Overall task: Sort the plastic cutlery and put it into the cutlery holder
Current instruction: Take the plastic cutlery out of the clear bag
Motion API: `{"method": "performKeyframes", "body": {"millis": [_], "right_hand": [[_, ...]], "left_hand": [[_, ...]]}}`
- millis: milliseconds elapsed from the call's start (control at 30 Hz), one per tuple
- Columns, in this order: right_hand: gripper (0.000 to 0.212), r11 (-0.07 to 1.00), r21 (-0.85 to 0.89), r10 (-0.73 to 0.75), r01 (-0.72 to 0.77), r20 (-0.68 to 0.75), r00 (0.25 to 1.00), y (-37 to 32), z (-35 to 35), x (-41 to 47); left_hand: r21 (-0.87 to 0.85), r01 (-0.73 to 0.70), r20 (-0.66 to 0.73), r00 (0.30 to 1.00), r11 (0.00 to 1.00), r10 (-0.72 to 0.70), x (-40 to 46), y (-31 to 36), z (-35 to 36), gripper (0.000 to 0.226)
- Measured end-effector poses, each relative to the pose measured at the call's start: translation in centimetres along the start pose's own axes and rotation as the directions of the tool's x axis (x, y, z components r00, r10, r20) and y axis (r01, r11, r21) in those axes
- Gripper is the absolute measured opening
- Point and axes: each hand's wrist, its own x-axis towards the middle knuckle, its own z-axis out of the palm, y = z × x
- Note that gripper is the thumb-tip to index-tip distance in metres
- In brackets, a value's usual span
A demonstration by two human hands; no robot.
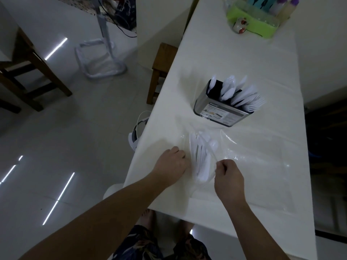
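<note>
White plastic cutlery (pixel 201 156), apparently bagged, near table's (pixel 244 62) front edge: left hand (pixel 173 163) grasps it, right hand (pixel 228 175) pinches clear film (pixel 212 171); next, free pieces for steel cutlery holder (pixel 221 111).

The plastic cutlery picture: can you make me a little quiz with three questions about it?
1. True or false: the cutlery holder already has white cutlery standing in it.
2. Which hand pinches the clear plastic bag? A) left hand B) right hand C) neither
3. Fill in: the loose cutlery pile lies between the two hands, ______ the holder than the table's near edge is.

Key
1. True: spoons and forks stick out of its top.
2. B: the right hand's fingers are curled on the bag's edge; whether the left hand grips anything cannot be seen.
3. Closer to.
</note>
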Motion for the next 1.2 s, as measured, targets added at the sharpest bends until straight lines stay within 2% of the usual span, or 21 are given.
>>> {"method": "performKeyframes", "body": {"millis": [33, 100, 167, 233, 300, 367, 400, 467, 567, 600, 667, 733, 800, 967, 1067, 1200], "right_hand": [[0.015, 1.0, 0.002, 0.001, -0.001, 0.001, 1.0, 0.0, 0.0, 0.0], [0.016, 1.0, 0.003, -0.001, 0.001, -0.001, 1.0, -0.1, 0.0, 0.1], [0.015, 1.0, -0.001, 0.001, -0.001, -0.004, 1.0, -0.2, -0.2, 0.3], [0.014, 1.0, -0.002, 0.009, -0.009, -0.003, 1.0, -0.2, -0.3, 0.5], [0.015, 1.0, -0.012, 0.013, -0.013, -0.002, 1.0, -0.2, -0.5, 0.7], [0.015, 1.0, -0.022, 0.017, -0.017, -0.006, 1.0, -0.2, -0.6, 0.8], [0.015, 0.999, -0.027, 0.019, -0.019, -0.008, 1.0, -0.2, -0.6, 0.8], [0.016, 0.999, -0.031, 0.018, -0.018, -0.016, 1.0, 0.0, -0.7, 0.9], [0.016, 0.999, -0.026, 0.019, -0.02, -0.025, 1.0, 0.2, -0.8, 0.9], [0.016, 0.999, -0.03, 0.022, -0.023, -0.026, 0.999, 0.2, -0.8, 1.0], [0.016, 0.999, -0.042, 0.025, -0.026, -0.031, 0.999, 0.3, -0.8, 1.1], [0.017, 0.998, -0.052, 0.024, -0.026, -0.036, 0.999, 0.3, -0.9, 1.1], [0.017, 0.998, -0.058, 0.029, -0.031, -0.034, 0.999, 0.3, -0.9, 1.1], [0.019, 0.998, -0.056, 0.039, -0.041, -0.028, 0.999, 0.3, -0.6, 0.9], [0.019, 0.998, -0.041, 0.04, -0.04, -0.015, 0.999, 0.1, -0.3, 0.7], [0.017, 0.999, -0.038, 0.038, -0.038, -0.001, 0.999, -0.4, 0.0, 0.6]], "left_hand": [[-0.005, -0.057, -0.018, 0.998, 0.998, 0.057, 0.6, 0.2, -0.2, 0.003], [0.002, -0.221, -0.008, 0.975, 0.975, 0.221, 1.7, 0.4, -0.7, 0.018], [0.026, -0.427, 0.068, 0.903, 0.904, 0.424, 2.7, 0.2, -0.8, 0.036], [0.097, -0.571, 0.107, 0.821, 0.815, 0.562, 3.6, -0.2, -0.5, 0.045], [0.148, -0.651, 0.086, 0.758, 0.744, 0.646, 4.3, -0.4, 0.5, 0.043], [0.132, -0.705, 0.034, 0.706, 0.697, 0.708, 4.8, -0.4, 1.6, 0.032], [0.138, -0.72, 0.02, 0.688, 0.68, 0.725, 5.1, -0.3, 1.9, 0.028], [0.187, -0.749, 0.08, 0.657, 0.636, 0.75, 5.6, -0.1, 2.5, 0.027], [0.286, -0.754, 0.193, 0.65, 0.591, 0.735, 6.1, -0.2, 3.0, 0.034], [0.32, -0.739, 0.187, 0.662, 0.592, 0.726, 6.2, -0.2, 3.1, 0.034], [0.281, -0.741, 0.199, 0.667, 0.61, 0.718, 6.1, 0.2, 2.9, 0.028], [0.277, -0.765, 0.238, 0.641, 0.581, 0.73, 6.4, 0.4, 2.4, 0.017], [0.25, -0.745, 0.167, 0.662, 0.618, 0.731, 6.4, 0.5, 1.8, 0.011], [0.188, -0.695, 0.042, 0.712, 0.694, 0.701, 6.1, 0.4, 0.3, 0.025], [0.141, -0.671, 0.04, 0.738, 0.728, 0.673, 5.8, -0.2, -0.4, 0.029], [0.152, -0.694, 0.093, 0.719, 0.704, 0.689, 4.6, -1.5, -0.8, 0.032]]}}
